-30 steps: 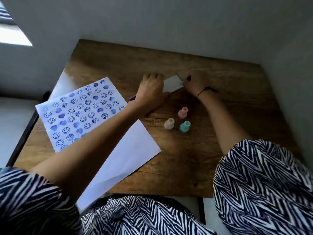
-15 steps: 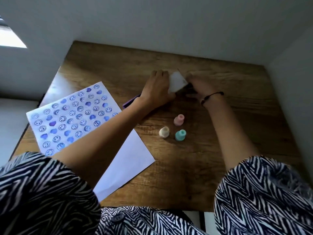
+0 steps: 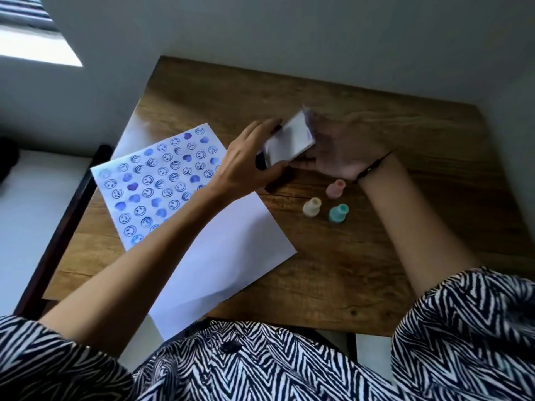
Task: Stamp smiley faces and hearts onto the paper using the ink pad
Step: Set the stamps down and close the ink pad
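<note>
Both hands hold the ink pad case (image 3: pixel 289 140), a flat white box with a dark purple edge, tilted above the table. My left hand (image 3: pixel 249 163) grips its near-left end. My right hand (image 3: pixel 341 146), blurred, is against its right side. A sheet (image 3: pixel 153 180) covered with blue smileys and purple hearts lies at the left. A blank white sheet (image 3: pixel 228 256) lies in front of it, partly under my left arm. Three small stamps stand upright on the table: pink (image 3: pixel 335 188), cream (image 3: pixel 312 207) and teal (image 3: pixel 338 213).
The wooden table (image 3: pixel 376 256) stands in a corner, with grey walls behind and to the right. A dark chair frame (image 3: pixel 66 215) runs along the table's left edge. My zebra-patterned sleeves fill the bottom of the view.
The ink pad case has been lifted off the table and tilted up between both hands. The head camera has shifted, so the table sits further right in view.
</note>
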A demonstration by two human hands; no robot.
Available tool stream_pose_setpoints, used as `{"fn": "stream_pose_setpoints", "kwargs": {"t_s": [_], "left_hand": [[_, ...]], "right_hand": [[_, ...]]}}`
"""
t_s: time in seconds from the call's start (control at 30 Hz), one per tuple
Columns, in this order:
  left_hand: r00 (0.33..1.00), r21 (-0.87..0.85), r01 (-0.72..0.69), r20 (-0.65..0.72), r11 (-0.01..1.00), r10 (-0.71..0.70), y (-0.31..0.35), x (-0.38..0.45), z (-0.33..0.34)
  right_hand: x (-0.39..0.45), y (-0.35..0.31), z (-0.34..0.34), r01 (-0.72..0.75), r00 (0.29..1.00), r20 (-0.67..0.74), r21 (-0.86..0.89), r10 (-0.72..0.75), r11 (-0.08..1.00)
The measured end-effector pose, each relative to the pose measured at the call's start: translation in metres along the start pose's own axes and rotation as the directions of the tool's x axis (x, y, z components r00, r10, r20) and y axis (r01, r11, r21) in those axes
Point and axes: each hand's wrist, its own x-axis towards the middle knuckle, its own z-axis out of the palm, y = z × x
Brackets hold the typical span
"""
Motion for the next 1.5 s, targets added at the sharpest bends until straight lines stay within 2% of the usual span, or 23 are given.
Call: {"fn": "stream_pose_setpoints", "kwargs": {"t_s": [0.33, 0.4, 0.47, 0.5, 0.53, 0.6, 0.63, 0.67, 0.8, 1.03, 1.5], "left_hand": [[0.988, -0.070, -0.098, -0.127, 0.993, 0.089, 0.004, -0.012, -0.018], [0.992, -0.079, -0.079, -0.100, 0.994, 0.071, 0.003, -0.012, -0.019], [0.999, -0.064, -0.049, -0.019, 0.997, 0.048, -0.001, -0.012, -0.021], [0.999, -0.053, -0.026, 0.022, 0.998, 0.027, -0.004, -0.013, -0.023], [0.999, -0.046, 0.010, 0.052, 0.999, -0.008, -0.008, -0.013, -0.025], [0.990, -0.048, 0.126, 0.072, 0.991, -0.123, -0.017, -0.015, -0.029], [0.978, -0.064, 0.199, 0.079, 0.978, -0.194, -0.020, -0.015, -0.031], [0.961, -0.089, 0.266, 0.099, 0.960, -0.258, -0.022, -0.015, -0.033], [0.900, -0.117, 0.403, 0.231, 0.908, -0.370, -0.025, -0.012, -0.033], [0.826, -0.083, 0.497, 0.352, 0.864, -0.441, -0.025, -0.002, -0.026], [0.794, -0.003, 0.511, 0.386, 0.860, -0.470, -0.028, -0.005, -0.022]], "right_hand": [[-0.007, 0.017, 0.031, 0.022, 0.986, 0.164, 0.047, -0.029, 0.999], [-0.008, 0.018, 0.033, 0.025, 0.993, 0.116, 0.021, -0.027, 0.999], [-0.007, 0.017, 0.038, 0.039, 0.998, -0.047, -0.169, -0.047, 0.985], [-0.006, 0.018, 0.041, 0.020, 0.983, -0.165, -0.341, -0.081, 0.940], [-0.003, 0.020, 0.041, -0.033, 0.950, -0.281, -0.526, -0.137, 0.850], [0.005, 0.028, 0.039, -0.200, 0.870, -0.403, -0.815, -0.284, 0.543], [0.008, 0.033, 0.037, -0.259, 0.858, -0.400, -0.880, -0.324, 0.398], [0.011, 0.038, 0.037, -0.289, 0.858, -0.387, -0.907, -0.337, 0.306], [0.020, 0.053, 0.039, -0.349, 0.849, -0.367, -0.930, -0.379, 0.118], [0.030, 0.056, 0.039, -0.399, 0.841, -0.407, -0.911, -0.356, 0.100], [0.037, 0.057, 0.049, -0.412, 0.837, -0.431, -0.902, -0.338, 0.130]]}}
